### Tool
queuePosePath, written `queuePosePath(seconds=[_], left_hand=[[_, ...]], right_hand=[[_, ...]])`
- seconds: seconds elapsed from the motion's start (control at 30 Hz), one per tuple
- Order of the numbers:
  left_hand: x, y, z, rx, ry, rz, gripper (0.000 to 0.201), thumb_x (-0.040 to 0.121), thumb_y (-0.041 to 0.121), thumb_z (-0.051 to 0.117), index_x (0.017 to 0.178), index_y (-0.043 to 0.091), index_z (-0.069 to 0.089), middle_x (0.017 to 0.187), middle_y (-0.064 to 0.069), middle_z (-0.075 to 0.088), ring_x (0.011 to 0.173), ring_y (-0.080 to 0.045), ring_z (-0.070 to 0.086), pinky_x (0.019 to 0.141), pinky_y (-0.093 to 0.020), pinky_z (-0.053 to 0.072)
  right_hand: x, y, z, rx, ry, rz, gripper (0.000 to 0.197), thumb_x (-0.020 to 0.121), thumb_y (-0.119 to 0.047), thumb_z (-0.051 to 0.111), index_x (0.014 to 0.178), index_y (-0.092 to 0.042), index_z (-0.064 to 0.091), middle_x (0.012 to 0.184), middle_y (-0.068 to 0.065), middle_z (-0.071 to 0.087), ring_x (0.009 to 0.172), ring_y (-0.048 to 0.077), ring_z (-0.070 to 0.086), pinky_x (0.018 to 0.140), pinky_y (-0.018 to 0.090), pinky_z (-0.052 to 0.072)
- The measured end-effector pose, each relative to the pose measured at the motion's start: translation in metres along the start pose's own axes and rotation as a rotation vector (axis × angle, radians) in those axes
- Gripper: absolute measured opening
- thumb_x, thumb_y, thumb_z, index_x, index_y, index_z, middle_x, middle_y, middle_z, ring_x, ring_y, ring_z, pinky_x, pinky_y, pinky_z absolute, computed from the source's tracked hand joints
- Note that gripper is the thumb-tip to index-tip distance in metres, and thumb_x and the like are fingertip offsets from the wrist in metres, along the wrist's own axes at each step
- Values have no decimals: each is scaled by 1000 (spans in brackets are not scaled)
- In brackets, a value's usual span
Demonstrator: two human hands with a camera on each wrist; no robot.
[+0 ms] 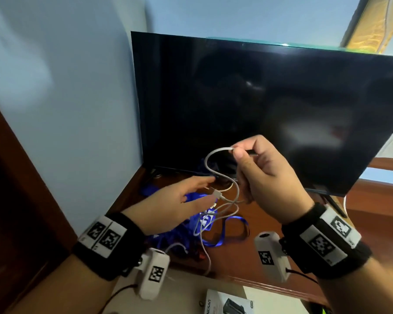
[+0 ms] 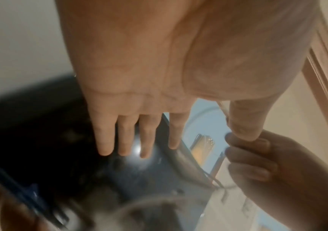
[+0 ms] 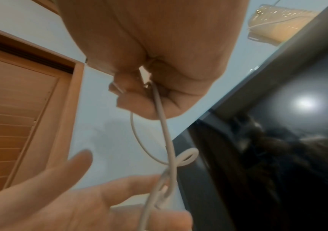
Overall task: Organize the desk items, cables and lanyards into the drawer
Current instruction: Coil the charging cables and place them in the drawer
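Wooden bench below dark monitor. My right hand pinches white cable aloft, its tail draped over blue lanyards. Left hand spread, holding nothing. Risk: lifting further may drag tangled lanyards off.

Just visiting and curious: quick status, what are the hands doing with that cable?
Right hand pinches white cable, raised. Left hand open beside dangling loops. Blue lanyards tangled under it on desk.
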State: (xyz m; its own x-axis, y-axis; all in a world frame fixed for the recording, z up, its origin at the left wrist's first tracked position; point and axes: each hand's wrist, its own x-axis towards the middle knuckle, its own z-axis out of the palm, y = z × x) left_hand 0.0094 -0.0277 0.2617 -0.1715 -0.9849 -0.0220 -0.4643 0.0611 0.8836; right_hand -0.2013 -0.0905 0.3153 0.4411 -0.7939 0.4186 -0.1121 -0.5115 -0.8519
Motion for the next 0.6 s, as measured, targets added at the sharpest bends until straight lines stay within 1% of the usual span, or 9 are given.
queuePosePath(seconds=[0.03,0.1,0.2,0.27,0.33,0.4,0.47,0.53,0.6], left_hand=[[2,5,8,-70,-12,21,50,90,59,61,137,43,58,139,21,62,128,10,55,109,-18,45],[4,9,16,-146,-21,45,26,100,37,62,122,24,68,121,9,74,116,-3,67,102,-19,51],[2,5,20,-227,6,50,15,103,25,60,106,13,68,105,0,78,105,-14,73,95,-25,55],[1,2,16,-229,85,49,14,103,23,60,106,13,69,103,0,78,103,-12,73,99,-32,54],[1,2,7,-147,190,76,18,100,29,65,115,21,69,114,7,76,112,-4,69,107,-36,51],[0,7,-3,-122,219,128,40,95,47,68,132,33,61,131,17,68,127,3,59,113,-34,46],[2,20,-6,-121,185,208,52,95,55,64,141,36,54,139,17,63,134,2,54,113,-30,44],[5,32,-6,-106,189,291,36,102,47,58,131,26,64,131,9,69,127,-5,61,107,-30,49],[8,38,-9,-171,240,295,26,103,34,55,107,15,73,107,1,77,104,-12,72,95,-33,57]], right_hand=[[3,-4,1,8,0,-18,14,108,-25,48,104,-12,53,51,-1,50,41,19,44,41,30,41],[7,-9,0,22,14,-42,15,108,-26,47,102,-13,51,49,0,47,39,19,41,40,31,38],[7,-11,-5,63,31,-36,21,108,-28,47,99,-9,49,49,4,44,39,21,36,40,35,33],[3,-11,-10,89,40,-40,25,105,-30,49,99,-5,48,50,5,41,40,19,35,40,32,31],[0,-11,-14,73,43,-64,25,102,-32,51,97,-7,51,52,2,41,44,14,35,43,28,31],[-2,-10,-15,32,18,-87,21,101,-30,53,96,-10,54,53,-4,42,47,11,36,47,24,32],[-3,-9,-12,-3,-28,-107,18,102,-29,55,96,-12,58,54,-6,42,50,9,36,52,23,33],[-3,-8,-8,-16,-48,-109,18,102,-30,57,95,-14,60,56,-1,40,52,12,36,54,27,33],[-4,-7,-10,-46,-34,-103,22,100,-33,59,90,-13,61,59,5,41,55,15,38,55,30,34]])
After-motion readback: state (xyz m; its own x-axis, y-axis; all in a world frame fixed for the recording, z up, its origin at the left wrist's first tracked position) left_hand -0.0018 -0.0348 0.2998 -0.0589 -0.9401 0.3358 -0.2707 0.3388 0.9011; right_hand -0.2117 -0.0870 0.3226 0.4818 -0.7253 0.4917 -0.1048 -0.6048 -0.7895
